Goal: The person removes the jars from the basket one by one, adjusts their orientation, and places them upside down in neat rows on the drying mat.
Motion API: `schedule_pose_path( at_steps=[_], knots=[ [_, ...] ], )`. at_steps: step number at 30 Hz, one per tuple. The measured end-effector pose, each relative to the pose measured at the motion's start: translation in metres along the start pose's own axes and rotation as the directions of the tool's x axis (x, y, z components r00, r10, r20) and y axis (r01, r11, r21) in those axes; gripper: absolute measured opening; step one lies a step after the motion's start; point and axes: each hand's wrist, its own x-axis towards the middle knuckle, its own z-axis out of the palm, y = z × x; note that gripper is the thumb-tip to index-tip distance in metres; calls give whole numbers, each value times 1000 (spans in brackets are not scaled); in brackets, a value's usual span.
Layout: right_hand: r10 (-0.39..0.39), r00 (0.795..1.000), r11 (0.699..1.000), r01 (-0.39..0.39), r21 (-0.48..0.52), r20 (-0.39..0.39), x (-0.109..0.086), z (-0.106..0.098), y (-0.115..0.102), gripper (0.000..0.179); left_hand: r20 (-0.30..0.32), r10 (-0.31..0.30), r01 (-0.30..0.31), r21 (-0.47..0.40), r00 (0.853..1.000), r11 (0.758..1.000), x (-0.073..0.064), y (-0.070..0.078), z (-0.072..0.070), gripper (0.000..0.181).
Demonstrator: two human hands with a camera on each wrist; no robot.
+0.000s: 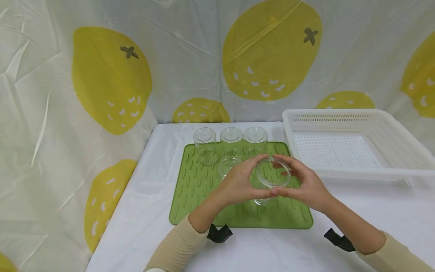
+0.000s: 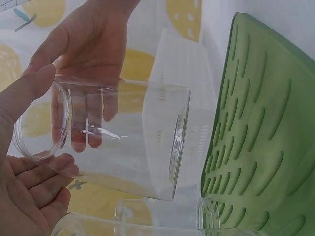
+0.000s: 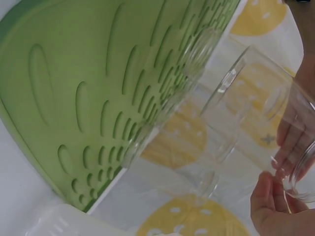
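A clear glass jar (image 1: 273,173) is held between both hands above the green mat, its mouth up and its base toward the mat. My left hand (image 1: 238,182) grips the jar's left side near the rim, thumb at the front and fingers behind. The right hand (image 1: 306,186) holds the right side the same way, and the two thumbs meet at the front. In the left wrist view the jar's clear wall (image 2: 125,140) shows nothing inside. Behind the left hand, another glass jar (image 1: 227,164) is partly hidden.
The ridged green mat (image 1: 193,200) lies on a white cloth (image 1: 142,211). Three glass jars stand mouth down along its back: left (image 1: 205,140), middle (image 1: 232,138) and right (image 1: 255,136). A white perforated basket (image 1: 353,172) sits at the right. Lemon-print curtains (image 1: 190,49) hang behind.
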Motion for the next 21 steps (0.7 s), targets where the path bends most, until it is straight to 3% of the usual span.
schedule_pose_path(
  at_steps=[8,16,21],
  knots=[
    [-27,998,997,24,67,50,-2,-2,12,96,-29,7,-7,-4,1000,1000,0,2,-1,92],
    [125,979,992,-127,0,163,-9,6,42,101,-64,29,-32,-45,998,998,0,7,-6,92],
    [115,967,993,-121,13,226,-10,14,52,104,-62,37,-40,-50,997,998,0,12,-8,92]
  ],
)
